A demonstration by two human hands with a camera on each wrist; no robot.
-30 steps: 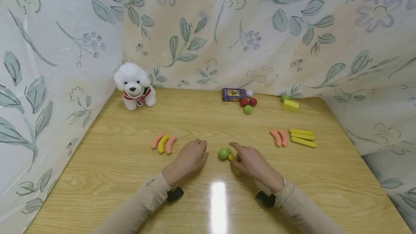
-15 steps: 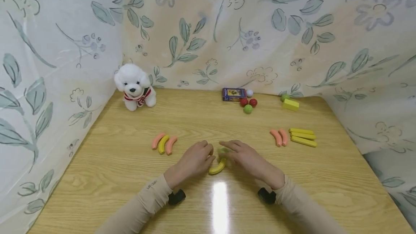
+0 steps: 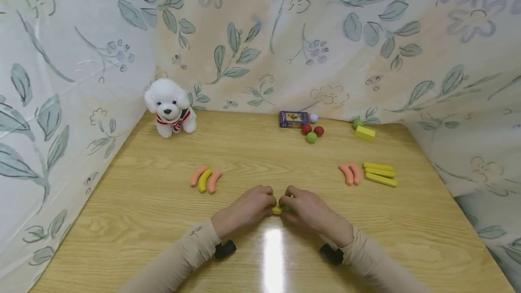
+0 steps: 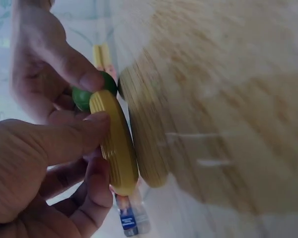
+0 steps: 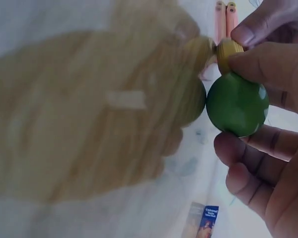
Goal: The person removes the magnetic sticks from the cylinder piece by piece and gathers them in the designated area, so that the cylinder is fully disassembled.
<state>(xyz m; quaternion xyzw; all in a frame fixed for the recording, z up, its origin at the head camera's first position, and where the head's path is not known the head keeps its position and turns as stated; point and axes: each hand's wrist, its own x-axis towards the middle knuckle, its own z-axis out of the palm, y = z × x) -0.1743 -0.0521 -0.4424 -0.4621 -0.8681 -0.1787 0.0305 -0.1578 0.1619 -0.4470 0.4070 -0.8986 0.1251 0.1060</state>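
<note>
Centrally, near the front of the wooden table (image 3: 134, 202), a yellow banana piece (image 4: 116, 144) is pinched between the thumb and curled fingers of the left hand (image 3: 248, 207), while a green ball (image 5: 237, 104) is held in the curled fingers of the right hand (image 3: 309, 209). The ball is pressed against one end of the banana piece, and both are kept just above the glossy surface, where they are mirrored. Further left, three curved pieces (image 3: 205, 179), two orange and one yellow, are laid side by side. To the right, two orange pieces (image 3: 350, 173) are set beside yellow sticks (image 3: 379, 173). At the back edge, a white toy dog (image 3: 170, 107), a small box (image 3: 292, 119), several small balls (image 3: 312, 131) and a yellow block (image 3: 364, 133) are placed. The table is enclosed by a pale curtain (image 3: 366, 35) printed with leaves and flowers.
</note>
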